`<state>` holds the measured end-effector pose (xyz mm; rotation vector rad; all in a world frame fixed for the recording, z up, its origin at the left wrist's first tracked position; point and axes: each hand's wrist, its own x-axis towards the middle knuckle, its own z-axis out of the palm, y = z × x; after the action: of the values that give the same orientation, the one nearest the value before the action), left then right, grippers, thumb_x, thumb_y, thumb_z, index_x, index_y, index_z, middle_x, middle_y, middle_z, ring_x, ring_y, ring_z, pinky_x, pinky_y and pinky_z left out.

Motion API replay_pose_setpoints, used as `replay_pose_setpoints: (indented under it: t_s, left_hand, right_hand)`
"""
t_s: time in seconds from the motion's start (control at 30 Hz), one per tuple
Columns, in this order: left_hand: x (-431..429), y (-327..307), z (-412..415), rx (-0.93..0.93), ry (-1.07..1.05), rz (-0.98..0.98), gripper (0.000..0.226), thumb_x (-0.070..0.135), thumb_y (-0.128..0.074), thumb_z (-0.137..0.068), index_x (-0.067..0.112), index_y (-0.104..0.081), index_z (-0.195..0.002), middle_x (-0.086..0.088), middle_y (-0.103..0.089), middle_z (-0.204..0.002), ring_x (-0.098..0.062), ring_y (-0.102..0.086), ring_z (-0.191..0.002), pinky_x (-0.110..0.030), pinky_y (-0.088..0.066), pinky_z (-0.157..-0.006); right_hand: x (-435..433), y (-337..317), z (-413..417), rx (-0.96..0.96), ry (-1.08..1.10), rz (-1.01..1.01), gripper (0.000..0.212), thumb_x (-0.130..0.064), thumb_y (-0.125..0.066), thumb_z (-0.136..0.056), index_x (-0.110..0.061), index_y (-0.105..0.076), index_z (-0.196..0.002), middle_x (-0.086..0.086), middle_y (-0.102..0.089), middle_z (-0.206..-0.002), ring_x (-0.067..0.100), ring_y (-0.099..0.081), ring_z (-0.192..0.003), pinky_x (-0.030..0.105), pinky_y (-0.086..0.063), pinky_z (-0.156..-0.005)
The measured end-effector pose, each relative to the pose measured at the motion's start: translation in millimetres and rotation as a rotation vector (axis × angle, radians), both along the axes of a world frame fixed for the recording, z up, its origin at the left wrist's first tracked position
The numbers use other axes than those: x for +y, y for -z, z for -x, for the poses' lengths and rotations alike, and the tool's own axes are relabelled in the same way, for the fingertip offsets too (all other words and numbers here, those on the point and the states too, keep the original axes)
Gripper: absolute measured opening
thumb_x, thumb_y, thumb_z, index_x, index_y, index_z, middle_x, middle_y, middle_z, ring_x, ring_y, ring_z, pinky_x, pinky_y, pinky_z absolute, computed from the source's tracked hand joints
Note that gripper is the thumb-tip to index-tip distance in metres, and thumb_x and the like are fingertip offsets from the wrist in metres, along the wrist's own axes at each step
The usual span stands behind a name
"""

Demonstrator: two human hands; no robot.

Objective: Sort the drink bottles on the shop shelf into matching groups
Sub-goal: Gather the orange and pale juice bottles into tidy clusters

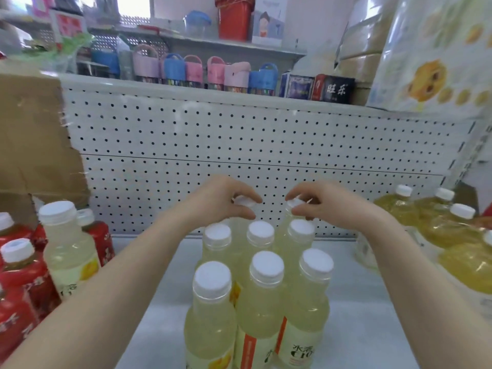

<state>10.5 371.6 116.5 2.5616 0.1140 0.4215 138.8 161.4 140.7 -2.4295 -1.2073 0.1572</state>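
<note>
Left hand [221, 198] pinches the white cap [243, 201] of a rear pale-yellow bottle — right hand [323, 202] likewise pinches the neighbouring bottle's cap [294, 203], fingers curled round each.

Lemon bottles [259, 310] at 6 o'clock: pale yellow, white caps [267, 263], orange label stripes. Red bottles [21, 283] at 8, golden bottles [463, 262] at 3, white caps too. Backboard [186, 134] is white with black dot holes. Pink and blue tubs [215, 67] at 12.
</note>
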Motion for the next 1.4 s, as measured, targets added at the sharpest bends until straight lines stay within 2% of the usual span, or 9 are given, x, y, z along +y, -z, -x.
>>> replay_pose_setpoints:
  t_s: [0.1, 0.33, 0.53, 0.73, 0.8, 0.9, 1.03, 1.17, 1.4]
  left_hand:
    - [0.5, 3.8, -6.8, 0.009, 0.088, 0.107, 0.029, 0.028, -0.08, -0.08, 0.036, -0.075, -0.108, 0.033, -0.068, -0.082, 0.011, -0.061, -0.076, -0.009, -0.045, -0.074]
    - [-2.0, -4.3, -13.9, 0.114, 0.098, 0.161, 0.029, 0.035, -0.078, -0.082, 0.031, -0.073, -0.11, 0.021, -0.074, -0.096, 0.01, -0.066, -0.087, -0.004, -0.046, -0.075]
    - [-5.9, -2.5, -2.1, 0.134, 0.05, 0.137, 0.043, 0.048, -0.073, -0.083, 0.037, -0.065, -0.124, 0.022, -0.066, -0.122, 0.005, -0.059, -0.112, -0.016, -0.045, -0.096]
    - [44.2, 4.6, 93.8, -0.163, -0.606, -0.371, 0.048, 0.038, -0.062, -0.094, 0.026, -0.054, -0.139, 0.003, -0.045, -0.15, -0.023, -0.02, -0.148, -0.036, -0.017, -0.119]
    - [66.3, 14.0, 128.6, -0.057, -0.843, -0.451, 0.05, 0.036, -0.061, -0.095, 0.021, -0.051, -0.141, -0.007, -0.042, -0.152, -0.034, -0.022, -0.145, -0.043, -0.019, -0.118]
    - [87.0, 26.3, 157.6, 0.168, -1.0, -0.394, 0.042, 0.02, -0.055, -0.097, 0.01, -0.047, -0.137, -0.019, -0.048, -0.133, -0.044, -0.049, -0.12, -0.047, -0.042, -0.094]
    - [81.9, 28.7, 154.9, 0.053, -0.873, -0.26, 0.051, 0.024, -0.061, -0.095, 0.015, -0.042, -0.142, -0.015, -0.051, -0.138, -0.04, -0.053, -0.121, -0.047, -0.043, -0.096]
    - [53.5, 25.2, 141.1, -0.202, -0.727, -0.074, 0.06, 0.031, -0.074, -0.086, 0.019, -0.048, -0.139, -0.003, -0.055, -0.141, -0.026, -0.051, -0.127, -0.037, -0.04, -0.098]
    - [12.2, 35.5, 80.4, -0.182, -0.293, 0.142, 0.04, 0.026, -0.076, -0.083, 0.034, -0.063, -0.12, 0.004, -0.064, -0.115, -0.009, -0.062, -0.093, -0.018, -0.049, -0.074]
  right_hand:
    - [-6.1, 9.6, -1.9, 0.046, 0.036, -0.084, 0.023, -0.033, -0.065, -0.096, -0.036, -0.066, -0.119, -0.007, -0.066, -0.111, 0.01, -0.071, -0.082, 0.011, -0.048, -0.065]
    - [-7.4, 20.6, 5.5, 0.122, 0.047, -0.22, 0.021, -0.029, -0.064, -0.098, -0.031, -0.068, -0.118, -0.009, -0.065, -0.103, -0.006, -0.059, -0.069, 0.002, -0.04, -0.055]
    - [-7.8, 19.7, 11.3, 0.09, 0.082, -0.185, 0.024, -0.036, -0.055, -0.102, -0.036, -0.064, -0.125, -0.011, -0.065, -0.114, 0.004, -0.062, -0.098, 0.008, -0.041, -0.063]
    - [-19.9, 12.9, 42.1, 0.017, -0.018, -0.443, 0.026, -0.059, -0.046, -0.095, -0.053, -0.065, -0.112, -0.032, -0.066, -0.112, -0.011, -0.058, -0.105, 0.017, -0.043, -0.082]
    - [-18.3, 14.7, 53.0, 0.027, -0.062, -0.411, 0.036, -0.077, -0.038, -0.085, -0.061, -0.064, -0.106, -0.04, -0.066, -0.106, -0.021, -0.056, -0.099, 0.021, -0.045, -0.08]
    - [-10.8, 17.7, 63.1, 0.073, -0.084, -0.368, 0.027, -0.064, -0.044, -0.086, -0.06, -0.067, -0.1, -0.036, -0.068, -0.102, -0.02, -0.056, -0.093, 0.017, -0.041, -0.075]
    - [-6.1, 25.7, 67.2, 0.048, -0.085, -0.316, 0.019, -0.043, -0.051, -0.099, -0.05, -0.066, -0.108, -0.031, -0.065, -0.112, -0.015, -0.053, -0.101, 0.009, -0.034, -0.077]
    - [-11.0, 26.3, 67.9, 0.014, -0.036, -0.329, 0.021, -0.045, -0.049, -0.101, -0.046, -0.066, -0.115, -0.033, -0.063, -0.111, -0.01, -0.055, -0.101, 0.019, -0.037, -0.081]
    - [-20.0, 25.3, 79.0, 0.029, 0.001, -0.334, 0.026, -0.043, -0.051, -0.102, -0.043, -0.062, -0.126, -0.023, -0.063, -0.119, -0.004, -0.057, -0.108, 0.02, -0.041, -0.081]
